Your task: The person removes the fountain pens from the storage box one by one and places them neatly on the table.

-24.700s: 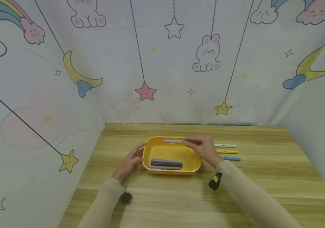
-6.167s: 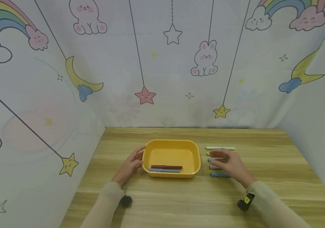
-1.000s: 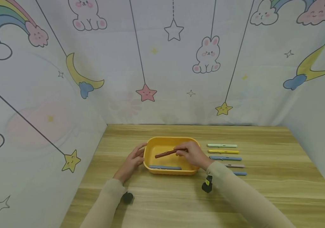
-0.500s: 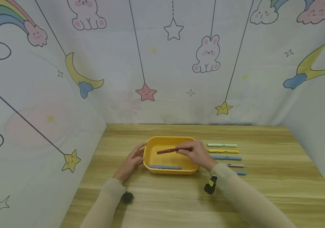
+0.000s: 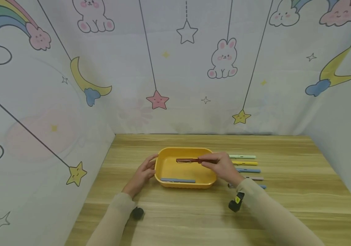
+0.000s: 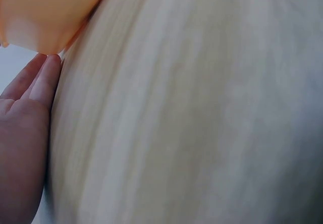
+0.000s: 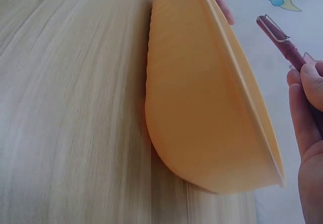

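A dark red pen (image 5: 187, 160) with a metal clip is pinched between the thumb and fingers of my right hand (image 5: 224, 167), above the right part of a yellow plastic basket (image 5: 186, 185). The right wrist view shows the pen (image 7: 282, 42) raised over the rim, clip end pointing away from the hand. My left hand (image 5: 141, 174) rests its extended fingers against the basket's left end; its fingertips touch the wall in the left wrist view. Inside the basket, one blue pen (image 5: 178, 180) lies along the near side.
Right of the basket, several pens lie in a row on the wooden table (image 5: 175, 212): light green (image 5: 243, 156), yellow (image 5: 246, 163), blue (image 5: 249, 170), pale pink (image 5: 256, 178) and another blue pen (image 5: 262, 187). My right hand and sleeve partly cover them. A patterned curtain (image 5: 187, 78) stands behind.
Over the last second, the right hand has carried the red pen rightward above the basket. Since the earliest frame, several pens have left the basket and the row has grown. The left hand stays put.
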### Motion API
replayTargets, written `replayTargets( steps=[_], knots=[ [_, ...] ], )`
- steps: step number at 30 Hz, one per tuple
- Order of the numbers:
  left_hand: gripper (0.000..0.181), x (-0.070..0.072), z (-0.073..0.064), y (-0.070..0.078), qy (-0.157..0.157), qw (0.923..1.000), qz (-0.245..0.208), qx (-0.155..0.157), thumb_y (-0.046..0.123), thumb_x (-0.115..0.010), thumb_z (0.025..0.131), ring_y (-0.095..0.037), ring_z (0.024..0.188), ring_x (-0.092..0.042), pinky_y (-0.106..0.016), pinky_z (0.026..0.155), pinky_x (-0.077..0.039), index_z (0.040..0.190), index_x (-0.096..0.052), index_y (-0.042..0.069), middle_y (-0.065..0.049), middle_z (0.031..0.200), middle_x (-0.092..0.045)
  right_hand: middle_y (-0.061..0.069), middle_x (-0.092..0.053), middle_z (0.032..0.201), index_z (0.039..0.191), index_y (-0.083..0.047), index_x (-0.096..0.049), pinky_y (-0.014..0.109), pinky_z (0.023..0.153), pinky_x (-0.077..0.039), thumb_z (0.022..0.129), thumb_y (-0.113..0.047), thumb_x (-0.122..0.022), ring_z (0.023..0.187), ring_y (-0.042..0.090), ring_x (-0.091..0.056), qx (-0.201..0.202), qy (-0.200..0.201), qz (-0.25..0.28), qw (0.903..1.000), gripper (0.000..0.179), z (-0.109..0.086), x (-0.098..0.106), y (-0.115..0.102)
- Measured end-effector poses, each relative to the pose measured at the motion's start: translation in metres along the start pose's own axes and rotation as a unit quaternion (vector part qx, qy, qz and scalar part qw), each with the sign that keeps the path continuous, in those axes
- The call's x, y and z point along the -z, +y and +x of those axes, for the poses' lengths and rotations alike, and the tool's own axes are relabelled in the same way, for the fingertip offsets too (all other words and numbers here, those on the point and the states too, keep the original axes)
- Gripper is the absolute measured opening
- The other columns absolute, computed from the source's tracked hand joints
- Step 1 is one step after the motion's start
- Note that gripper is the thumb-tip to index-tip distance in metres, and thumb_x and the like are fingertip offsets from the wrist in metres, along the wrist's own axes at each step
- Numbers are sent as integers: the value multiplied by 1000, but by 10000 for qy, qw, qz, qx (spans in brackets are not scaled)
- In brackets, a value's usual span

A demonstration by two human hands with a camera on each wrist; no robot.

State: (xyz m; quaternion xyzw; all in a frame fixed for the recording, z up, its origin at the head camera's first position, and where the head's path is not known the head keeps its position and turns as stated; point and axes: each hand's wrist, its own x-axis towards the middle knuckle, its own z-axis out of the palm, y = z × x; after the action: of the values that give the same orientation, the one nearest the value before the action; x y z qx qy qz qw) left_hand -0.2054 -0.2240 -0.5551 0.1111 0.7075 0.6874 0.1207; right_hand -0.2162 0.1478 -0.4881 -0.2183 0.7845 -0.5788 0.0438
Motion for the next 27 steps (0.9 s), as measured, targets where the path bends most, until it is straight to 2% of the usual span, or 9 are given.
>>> replayTargets(
  steps=[6,12,17,19,23,27],
  knots=[
    [64,0,0,0,25,10000,-19,20,7,-54,101,-33,149,-44,-55,119,-38,160,-40,28,-13,164,-41,10,-79,113,120,-7,-80,31,84,-62,95,-6,-76,104,26,-77,-40,108,114,9999,26,-7,8,3],
    [65,-1,0,0,53,10000,-41,40,6,-54,101,-34,148,-44,-54,119,-38,161,-40,27,-15,164,-41,11,-78,116,120,-6,-80,30,85,-62,96,-5,-74,103,15,-76,182,201,24,9996,25,-13,15,8],
    [64,-1,1,0,36,10000,-35,71,6,-54,102,-33,148,-45,-54,119,-38,161,-40,28,-14,165,-41,14,-77,118,119,-2,-79,29,83,-62,95,-5,-75,103,14,-76,357,242,105,9990,25,-22,25,9],
    [64,0,1,-1,24,10000,-54,51,6,-54,102,-33,148,-44,-53,119,-38,161,-40,28,-14,165,-41,15,-77,118,119,-2,-79,28,80,-62,95,-5,-75,102,12,-75,312,277,103,9991,25,-26,29,9],
    [67,1,1,-2,-59,9999,-92,-86,6,-54,101,-37,149,-42,-53,118,-39,163,-37,23,-18,166,-38,16,-76,121,121,-3,-78,29,80,-62,95,-6,-75,105,8,-74,57,404,81,9991,26,-35,37,8],
    [67,1,1,-3,-102,9998,-97,-142,5,-54,101,-38,150,-41,-50,117,-41,163,-36,21,-20,166,-37,19,-74,124,123,-1,-77,37,82,-63,95,-5,-75,103,10,-76,46,556,118,9984,28,-44,47,12]
  ],
)
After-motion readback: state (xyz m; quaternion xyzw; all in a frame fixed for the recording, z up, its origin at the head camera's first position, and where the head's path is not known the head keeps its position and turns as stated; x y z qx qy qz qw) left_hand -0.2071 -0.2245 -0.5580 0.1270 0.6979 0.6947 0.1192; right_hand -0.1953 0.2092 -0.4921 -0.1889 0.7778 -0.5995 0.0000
